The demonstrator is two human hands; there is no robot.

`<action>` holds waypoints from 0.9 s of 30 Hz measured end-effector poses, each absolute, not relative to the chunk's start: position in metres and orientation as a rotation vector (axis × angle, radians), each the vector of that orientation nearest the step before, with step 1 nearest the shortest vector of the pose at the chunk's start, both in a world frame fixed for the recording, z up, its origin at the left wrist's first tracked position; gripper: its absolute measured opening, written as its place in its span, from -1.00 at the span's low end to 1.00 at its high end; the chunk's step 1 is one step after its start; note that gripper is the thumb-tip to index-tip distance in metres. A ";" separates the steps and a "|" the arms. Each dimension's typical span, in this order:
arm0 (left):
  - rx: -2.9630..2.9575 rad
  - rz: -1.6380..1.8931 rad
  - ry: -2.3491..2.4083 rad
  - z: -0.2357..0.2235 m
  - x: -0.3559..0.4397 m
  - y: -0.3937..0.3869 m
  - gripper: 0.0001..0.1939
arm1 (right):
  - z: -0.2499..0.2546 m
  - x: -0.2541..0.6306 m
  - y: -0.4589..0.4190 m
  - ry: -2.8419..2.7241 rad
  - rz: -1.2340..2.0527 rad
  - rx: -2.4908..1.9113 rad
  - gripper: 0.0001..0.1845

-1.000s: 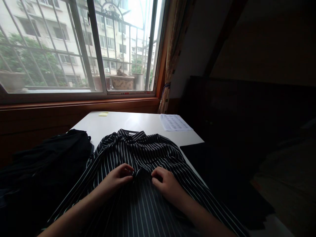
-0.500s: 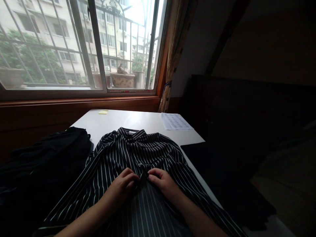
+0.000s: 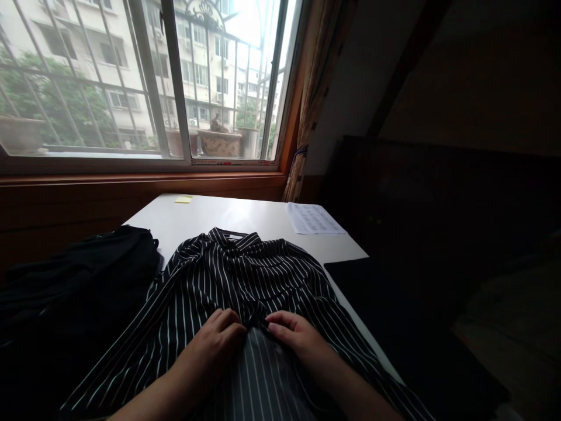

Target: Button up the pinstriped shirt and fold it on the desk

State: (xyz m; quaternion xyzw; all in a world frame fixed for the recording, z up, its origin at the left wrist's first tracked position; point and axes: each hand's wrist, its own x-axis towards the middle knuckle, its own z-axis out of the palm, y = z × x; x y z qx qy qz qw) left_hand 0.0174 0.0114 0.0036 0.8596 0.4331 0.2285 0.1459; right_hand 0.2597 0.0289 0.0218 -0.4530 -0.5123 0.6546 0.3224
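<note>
Pinching the striped shirt (image 3: 267, 272), my left hand (image 3: 219, 338) and right hand (image 3: 301, 338) seemingly steady its front. The table (image 3: 219, 213) supports it.

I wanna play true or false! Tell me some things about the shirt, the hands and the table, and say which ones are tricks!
1. The striped shirt is dark with light lines. True.
2. The sticky note on the table is blue. False: it is yellow.
3. The left hand and right hand both touch the striped shirt. True.
4. The collar is at the end nearest the person. False: it is at the far end, towards the window.
5. A patterned flowerpot is outside the window. True.
</note>
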 end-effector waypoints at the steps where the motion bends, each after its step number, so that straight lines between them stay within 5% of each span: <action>1: 2.519 0.637 1.243 0.004 0.016 0.012 -0.67 | 0.022 0.260 0.028 -1.311 1.737 -1.198 -0.57; 6: 2.728 0.582 1.163 0.005 0.012 0.013 -0.54 | 0.023 0.260 0.028 -1.304 1.716 -1.265 -0.57; 18: 2.935 0.870 1.034 0.007 0.013 0.017 -0.84 | 0.024 0.257 0.031 -1.631 0.990 -1.298 -0.73; 27: 2.802 1.142 0.961 0.014 0.016 0.010 -0.74 | 0.033 0.246 0.015 -1.638 1.152 -1.271 -0.80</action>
